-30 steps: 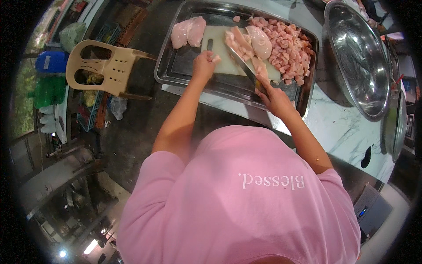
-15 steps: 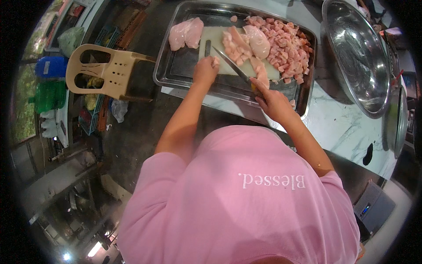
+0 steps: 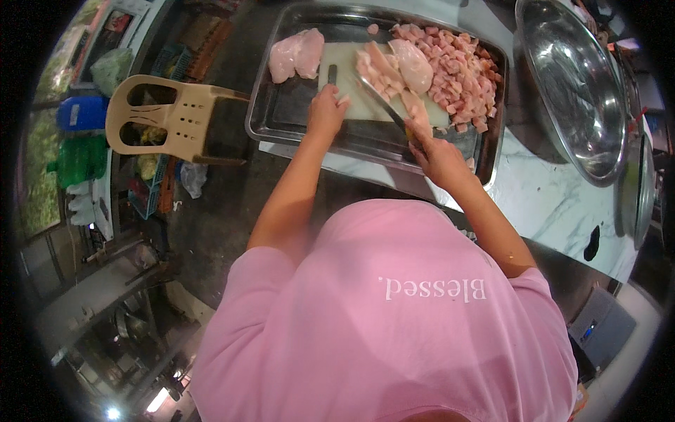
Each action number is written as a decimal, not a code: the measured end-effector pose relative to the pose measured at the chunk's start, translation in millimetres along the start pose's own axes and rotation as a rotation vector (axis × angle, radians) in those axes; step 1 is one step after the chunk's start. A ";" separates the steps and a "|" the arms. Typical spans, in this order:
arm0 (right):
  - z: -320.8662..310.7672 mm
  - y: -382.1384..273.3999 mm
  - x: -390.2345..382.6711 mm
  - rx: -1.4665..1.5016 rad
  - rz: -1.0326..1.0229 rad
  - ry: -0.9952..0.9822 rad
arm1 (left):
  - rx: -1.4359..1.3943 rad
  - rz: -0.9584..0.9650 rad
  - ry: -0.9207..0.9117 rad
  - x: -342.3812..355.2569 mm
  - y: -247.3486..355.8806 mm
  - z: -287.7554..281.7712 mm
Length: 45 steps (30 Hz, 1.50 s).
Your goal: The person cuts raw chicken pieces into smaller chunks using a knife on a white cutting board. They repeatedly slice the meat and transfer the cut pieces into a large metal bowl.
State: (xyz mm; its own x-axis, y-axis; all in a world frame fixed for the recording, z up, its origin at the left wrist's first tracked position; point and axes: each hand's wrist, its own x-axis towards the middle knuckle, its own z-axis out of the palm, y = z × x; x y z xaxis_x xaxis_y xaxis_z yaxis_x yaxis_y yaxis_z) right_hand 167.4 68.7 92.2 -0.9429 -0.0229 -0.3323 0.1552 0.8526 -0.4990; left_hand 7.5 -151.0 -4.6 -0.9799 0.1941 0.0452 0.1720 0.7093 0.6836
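My right hand (image 3: 437, 156) is closed round the handle of a knife (image 3: 387, 105), whose blade points up and left across a pale cutting board (image 3: 342, 58). At the board's near left edge, my left hand (image 3: 327, 111) has its fingers pinched on what looks like a small piece of raw chicken (image 3: 343, 99). Sliced chicken strips (image 3: 380, 70) lie just past the blade, beside a whole chicken breast (image 3: 411, 67). A heap of diced chicken (image 3: 460, 81) covers the right of the metal tray (image 3: 285, 129). Another large raw chicken breast (image 3: 297, 55) rests in its left corner.
The tray stands on a white marble-patterned table (image 3: 548, 204). A big steel basin (image 3: 573, 91) is tilted up at the right, with a round lid-like metal piece (image 3: 636, 190) behind it. To the left stands a beige plastic chair (image 3: 179, 116), near crates and blue and green containers.
The knife and my right hand have shifted right, so the blade now lies against the sliced strips. My left hand has barely moved.
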 end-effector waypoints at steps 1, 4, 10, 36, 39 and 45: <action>-0.5 -2.4 -2.2 -0.008 -0.041 -0.001 | 0.015 0.019 0.007 0.5 -0.2 2.6; -2.7 -7.6 -11.1 0.016 -0.124 0.002 | 0.048 -0.040 -0.089 1.1 5.8 -1.2; 11.5 -11.8 -19.6 -0.110 -0.109 -0.039 | 0.051 -0.041 -0.063 -0.9 -0.7 0.6; -14.4 27.5 -27.2 -0.002 0.025 -0.023 | -0.172 0.090 0.122 44.3 -0.9 21.4; -35.7 28.7 -48.4 0.187 0.024 0.119 | -0.107 0.181 0.166 55.3 15.9 52.3; -53.3 45.6 -87.9 0.311 0.177 0.302 | 0.269 0.493 -0.035 88.7 52.8 68.2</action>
State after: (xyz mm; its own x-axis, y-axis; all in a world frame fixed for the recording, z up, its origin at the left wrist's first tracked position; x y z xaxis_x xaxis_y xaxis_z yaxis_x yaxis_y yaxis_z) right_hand 241.6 137.4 141.4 -0.9303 0.3012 -0.2094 0.3591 0.6314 -0.6873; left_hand -63.4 -50.1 -14.1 -0.7737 0.5658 0.2851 0.6332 0.6759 0.3771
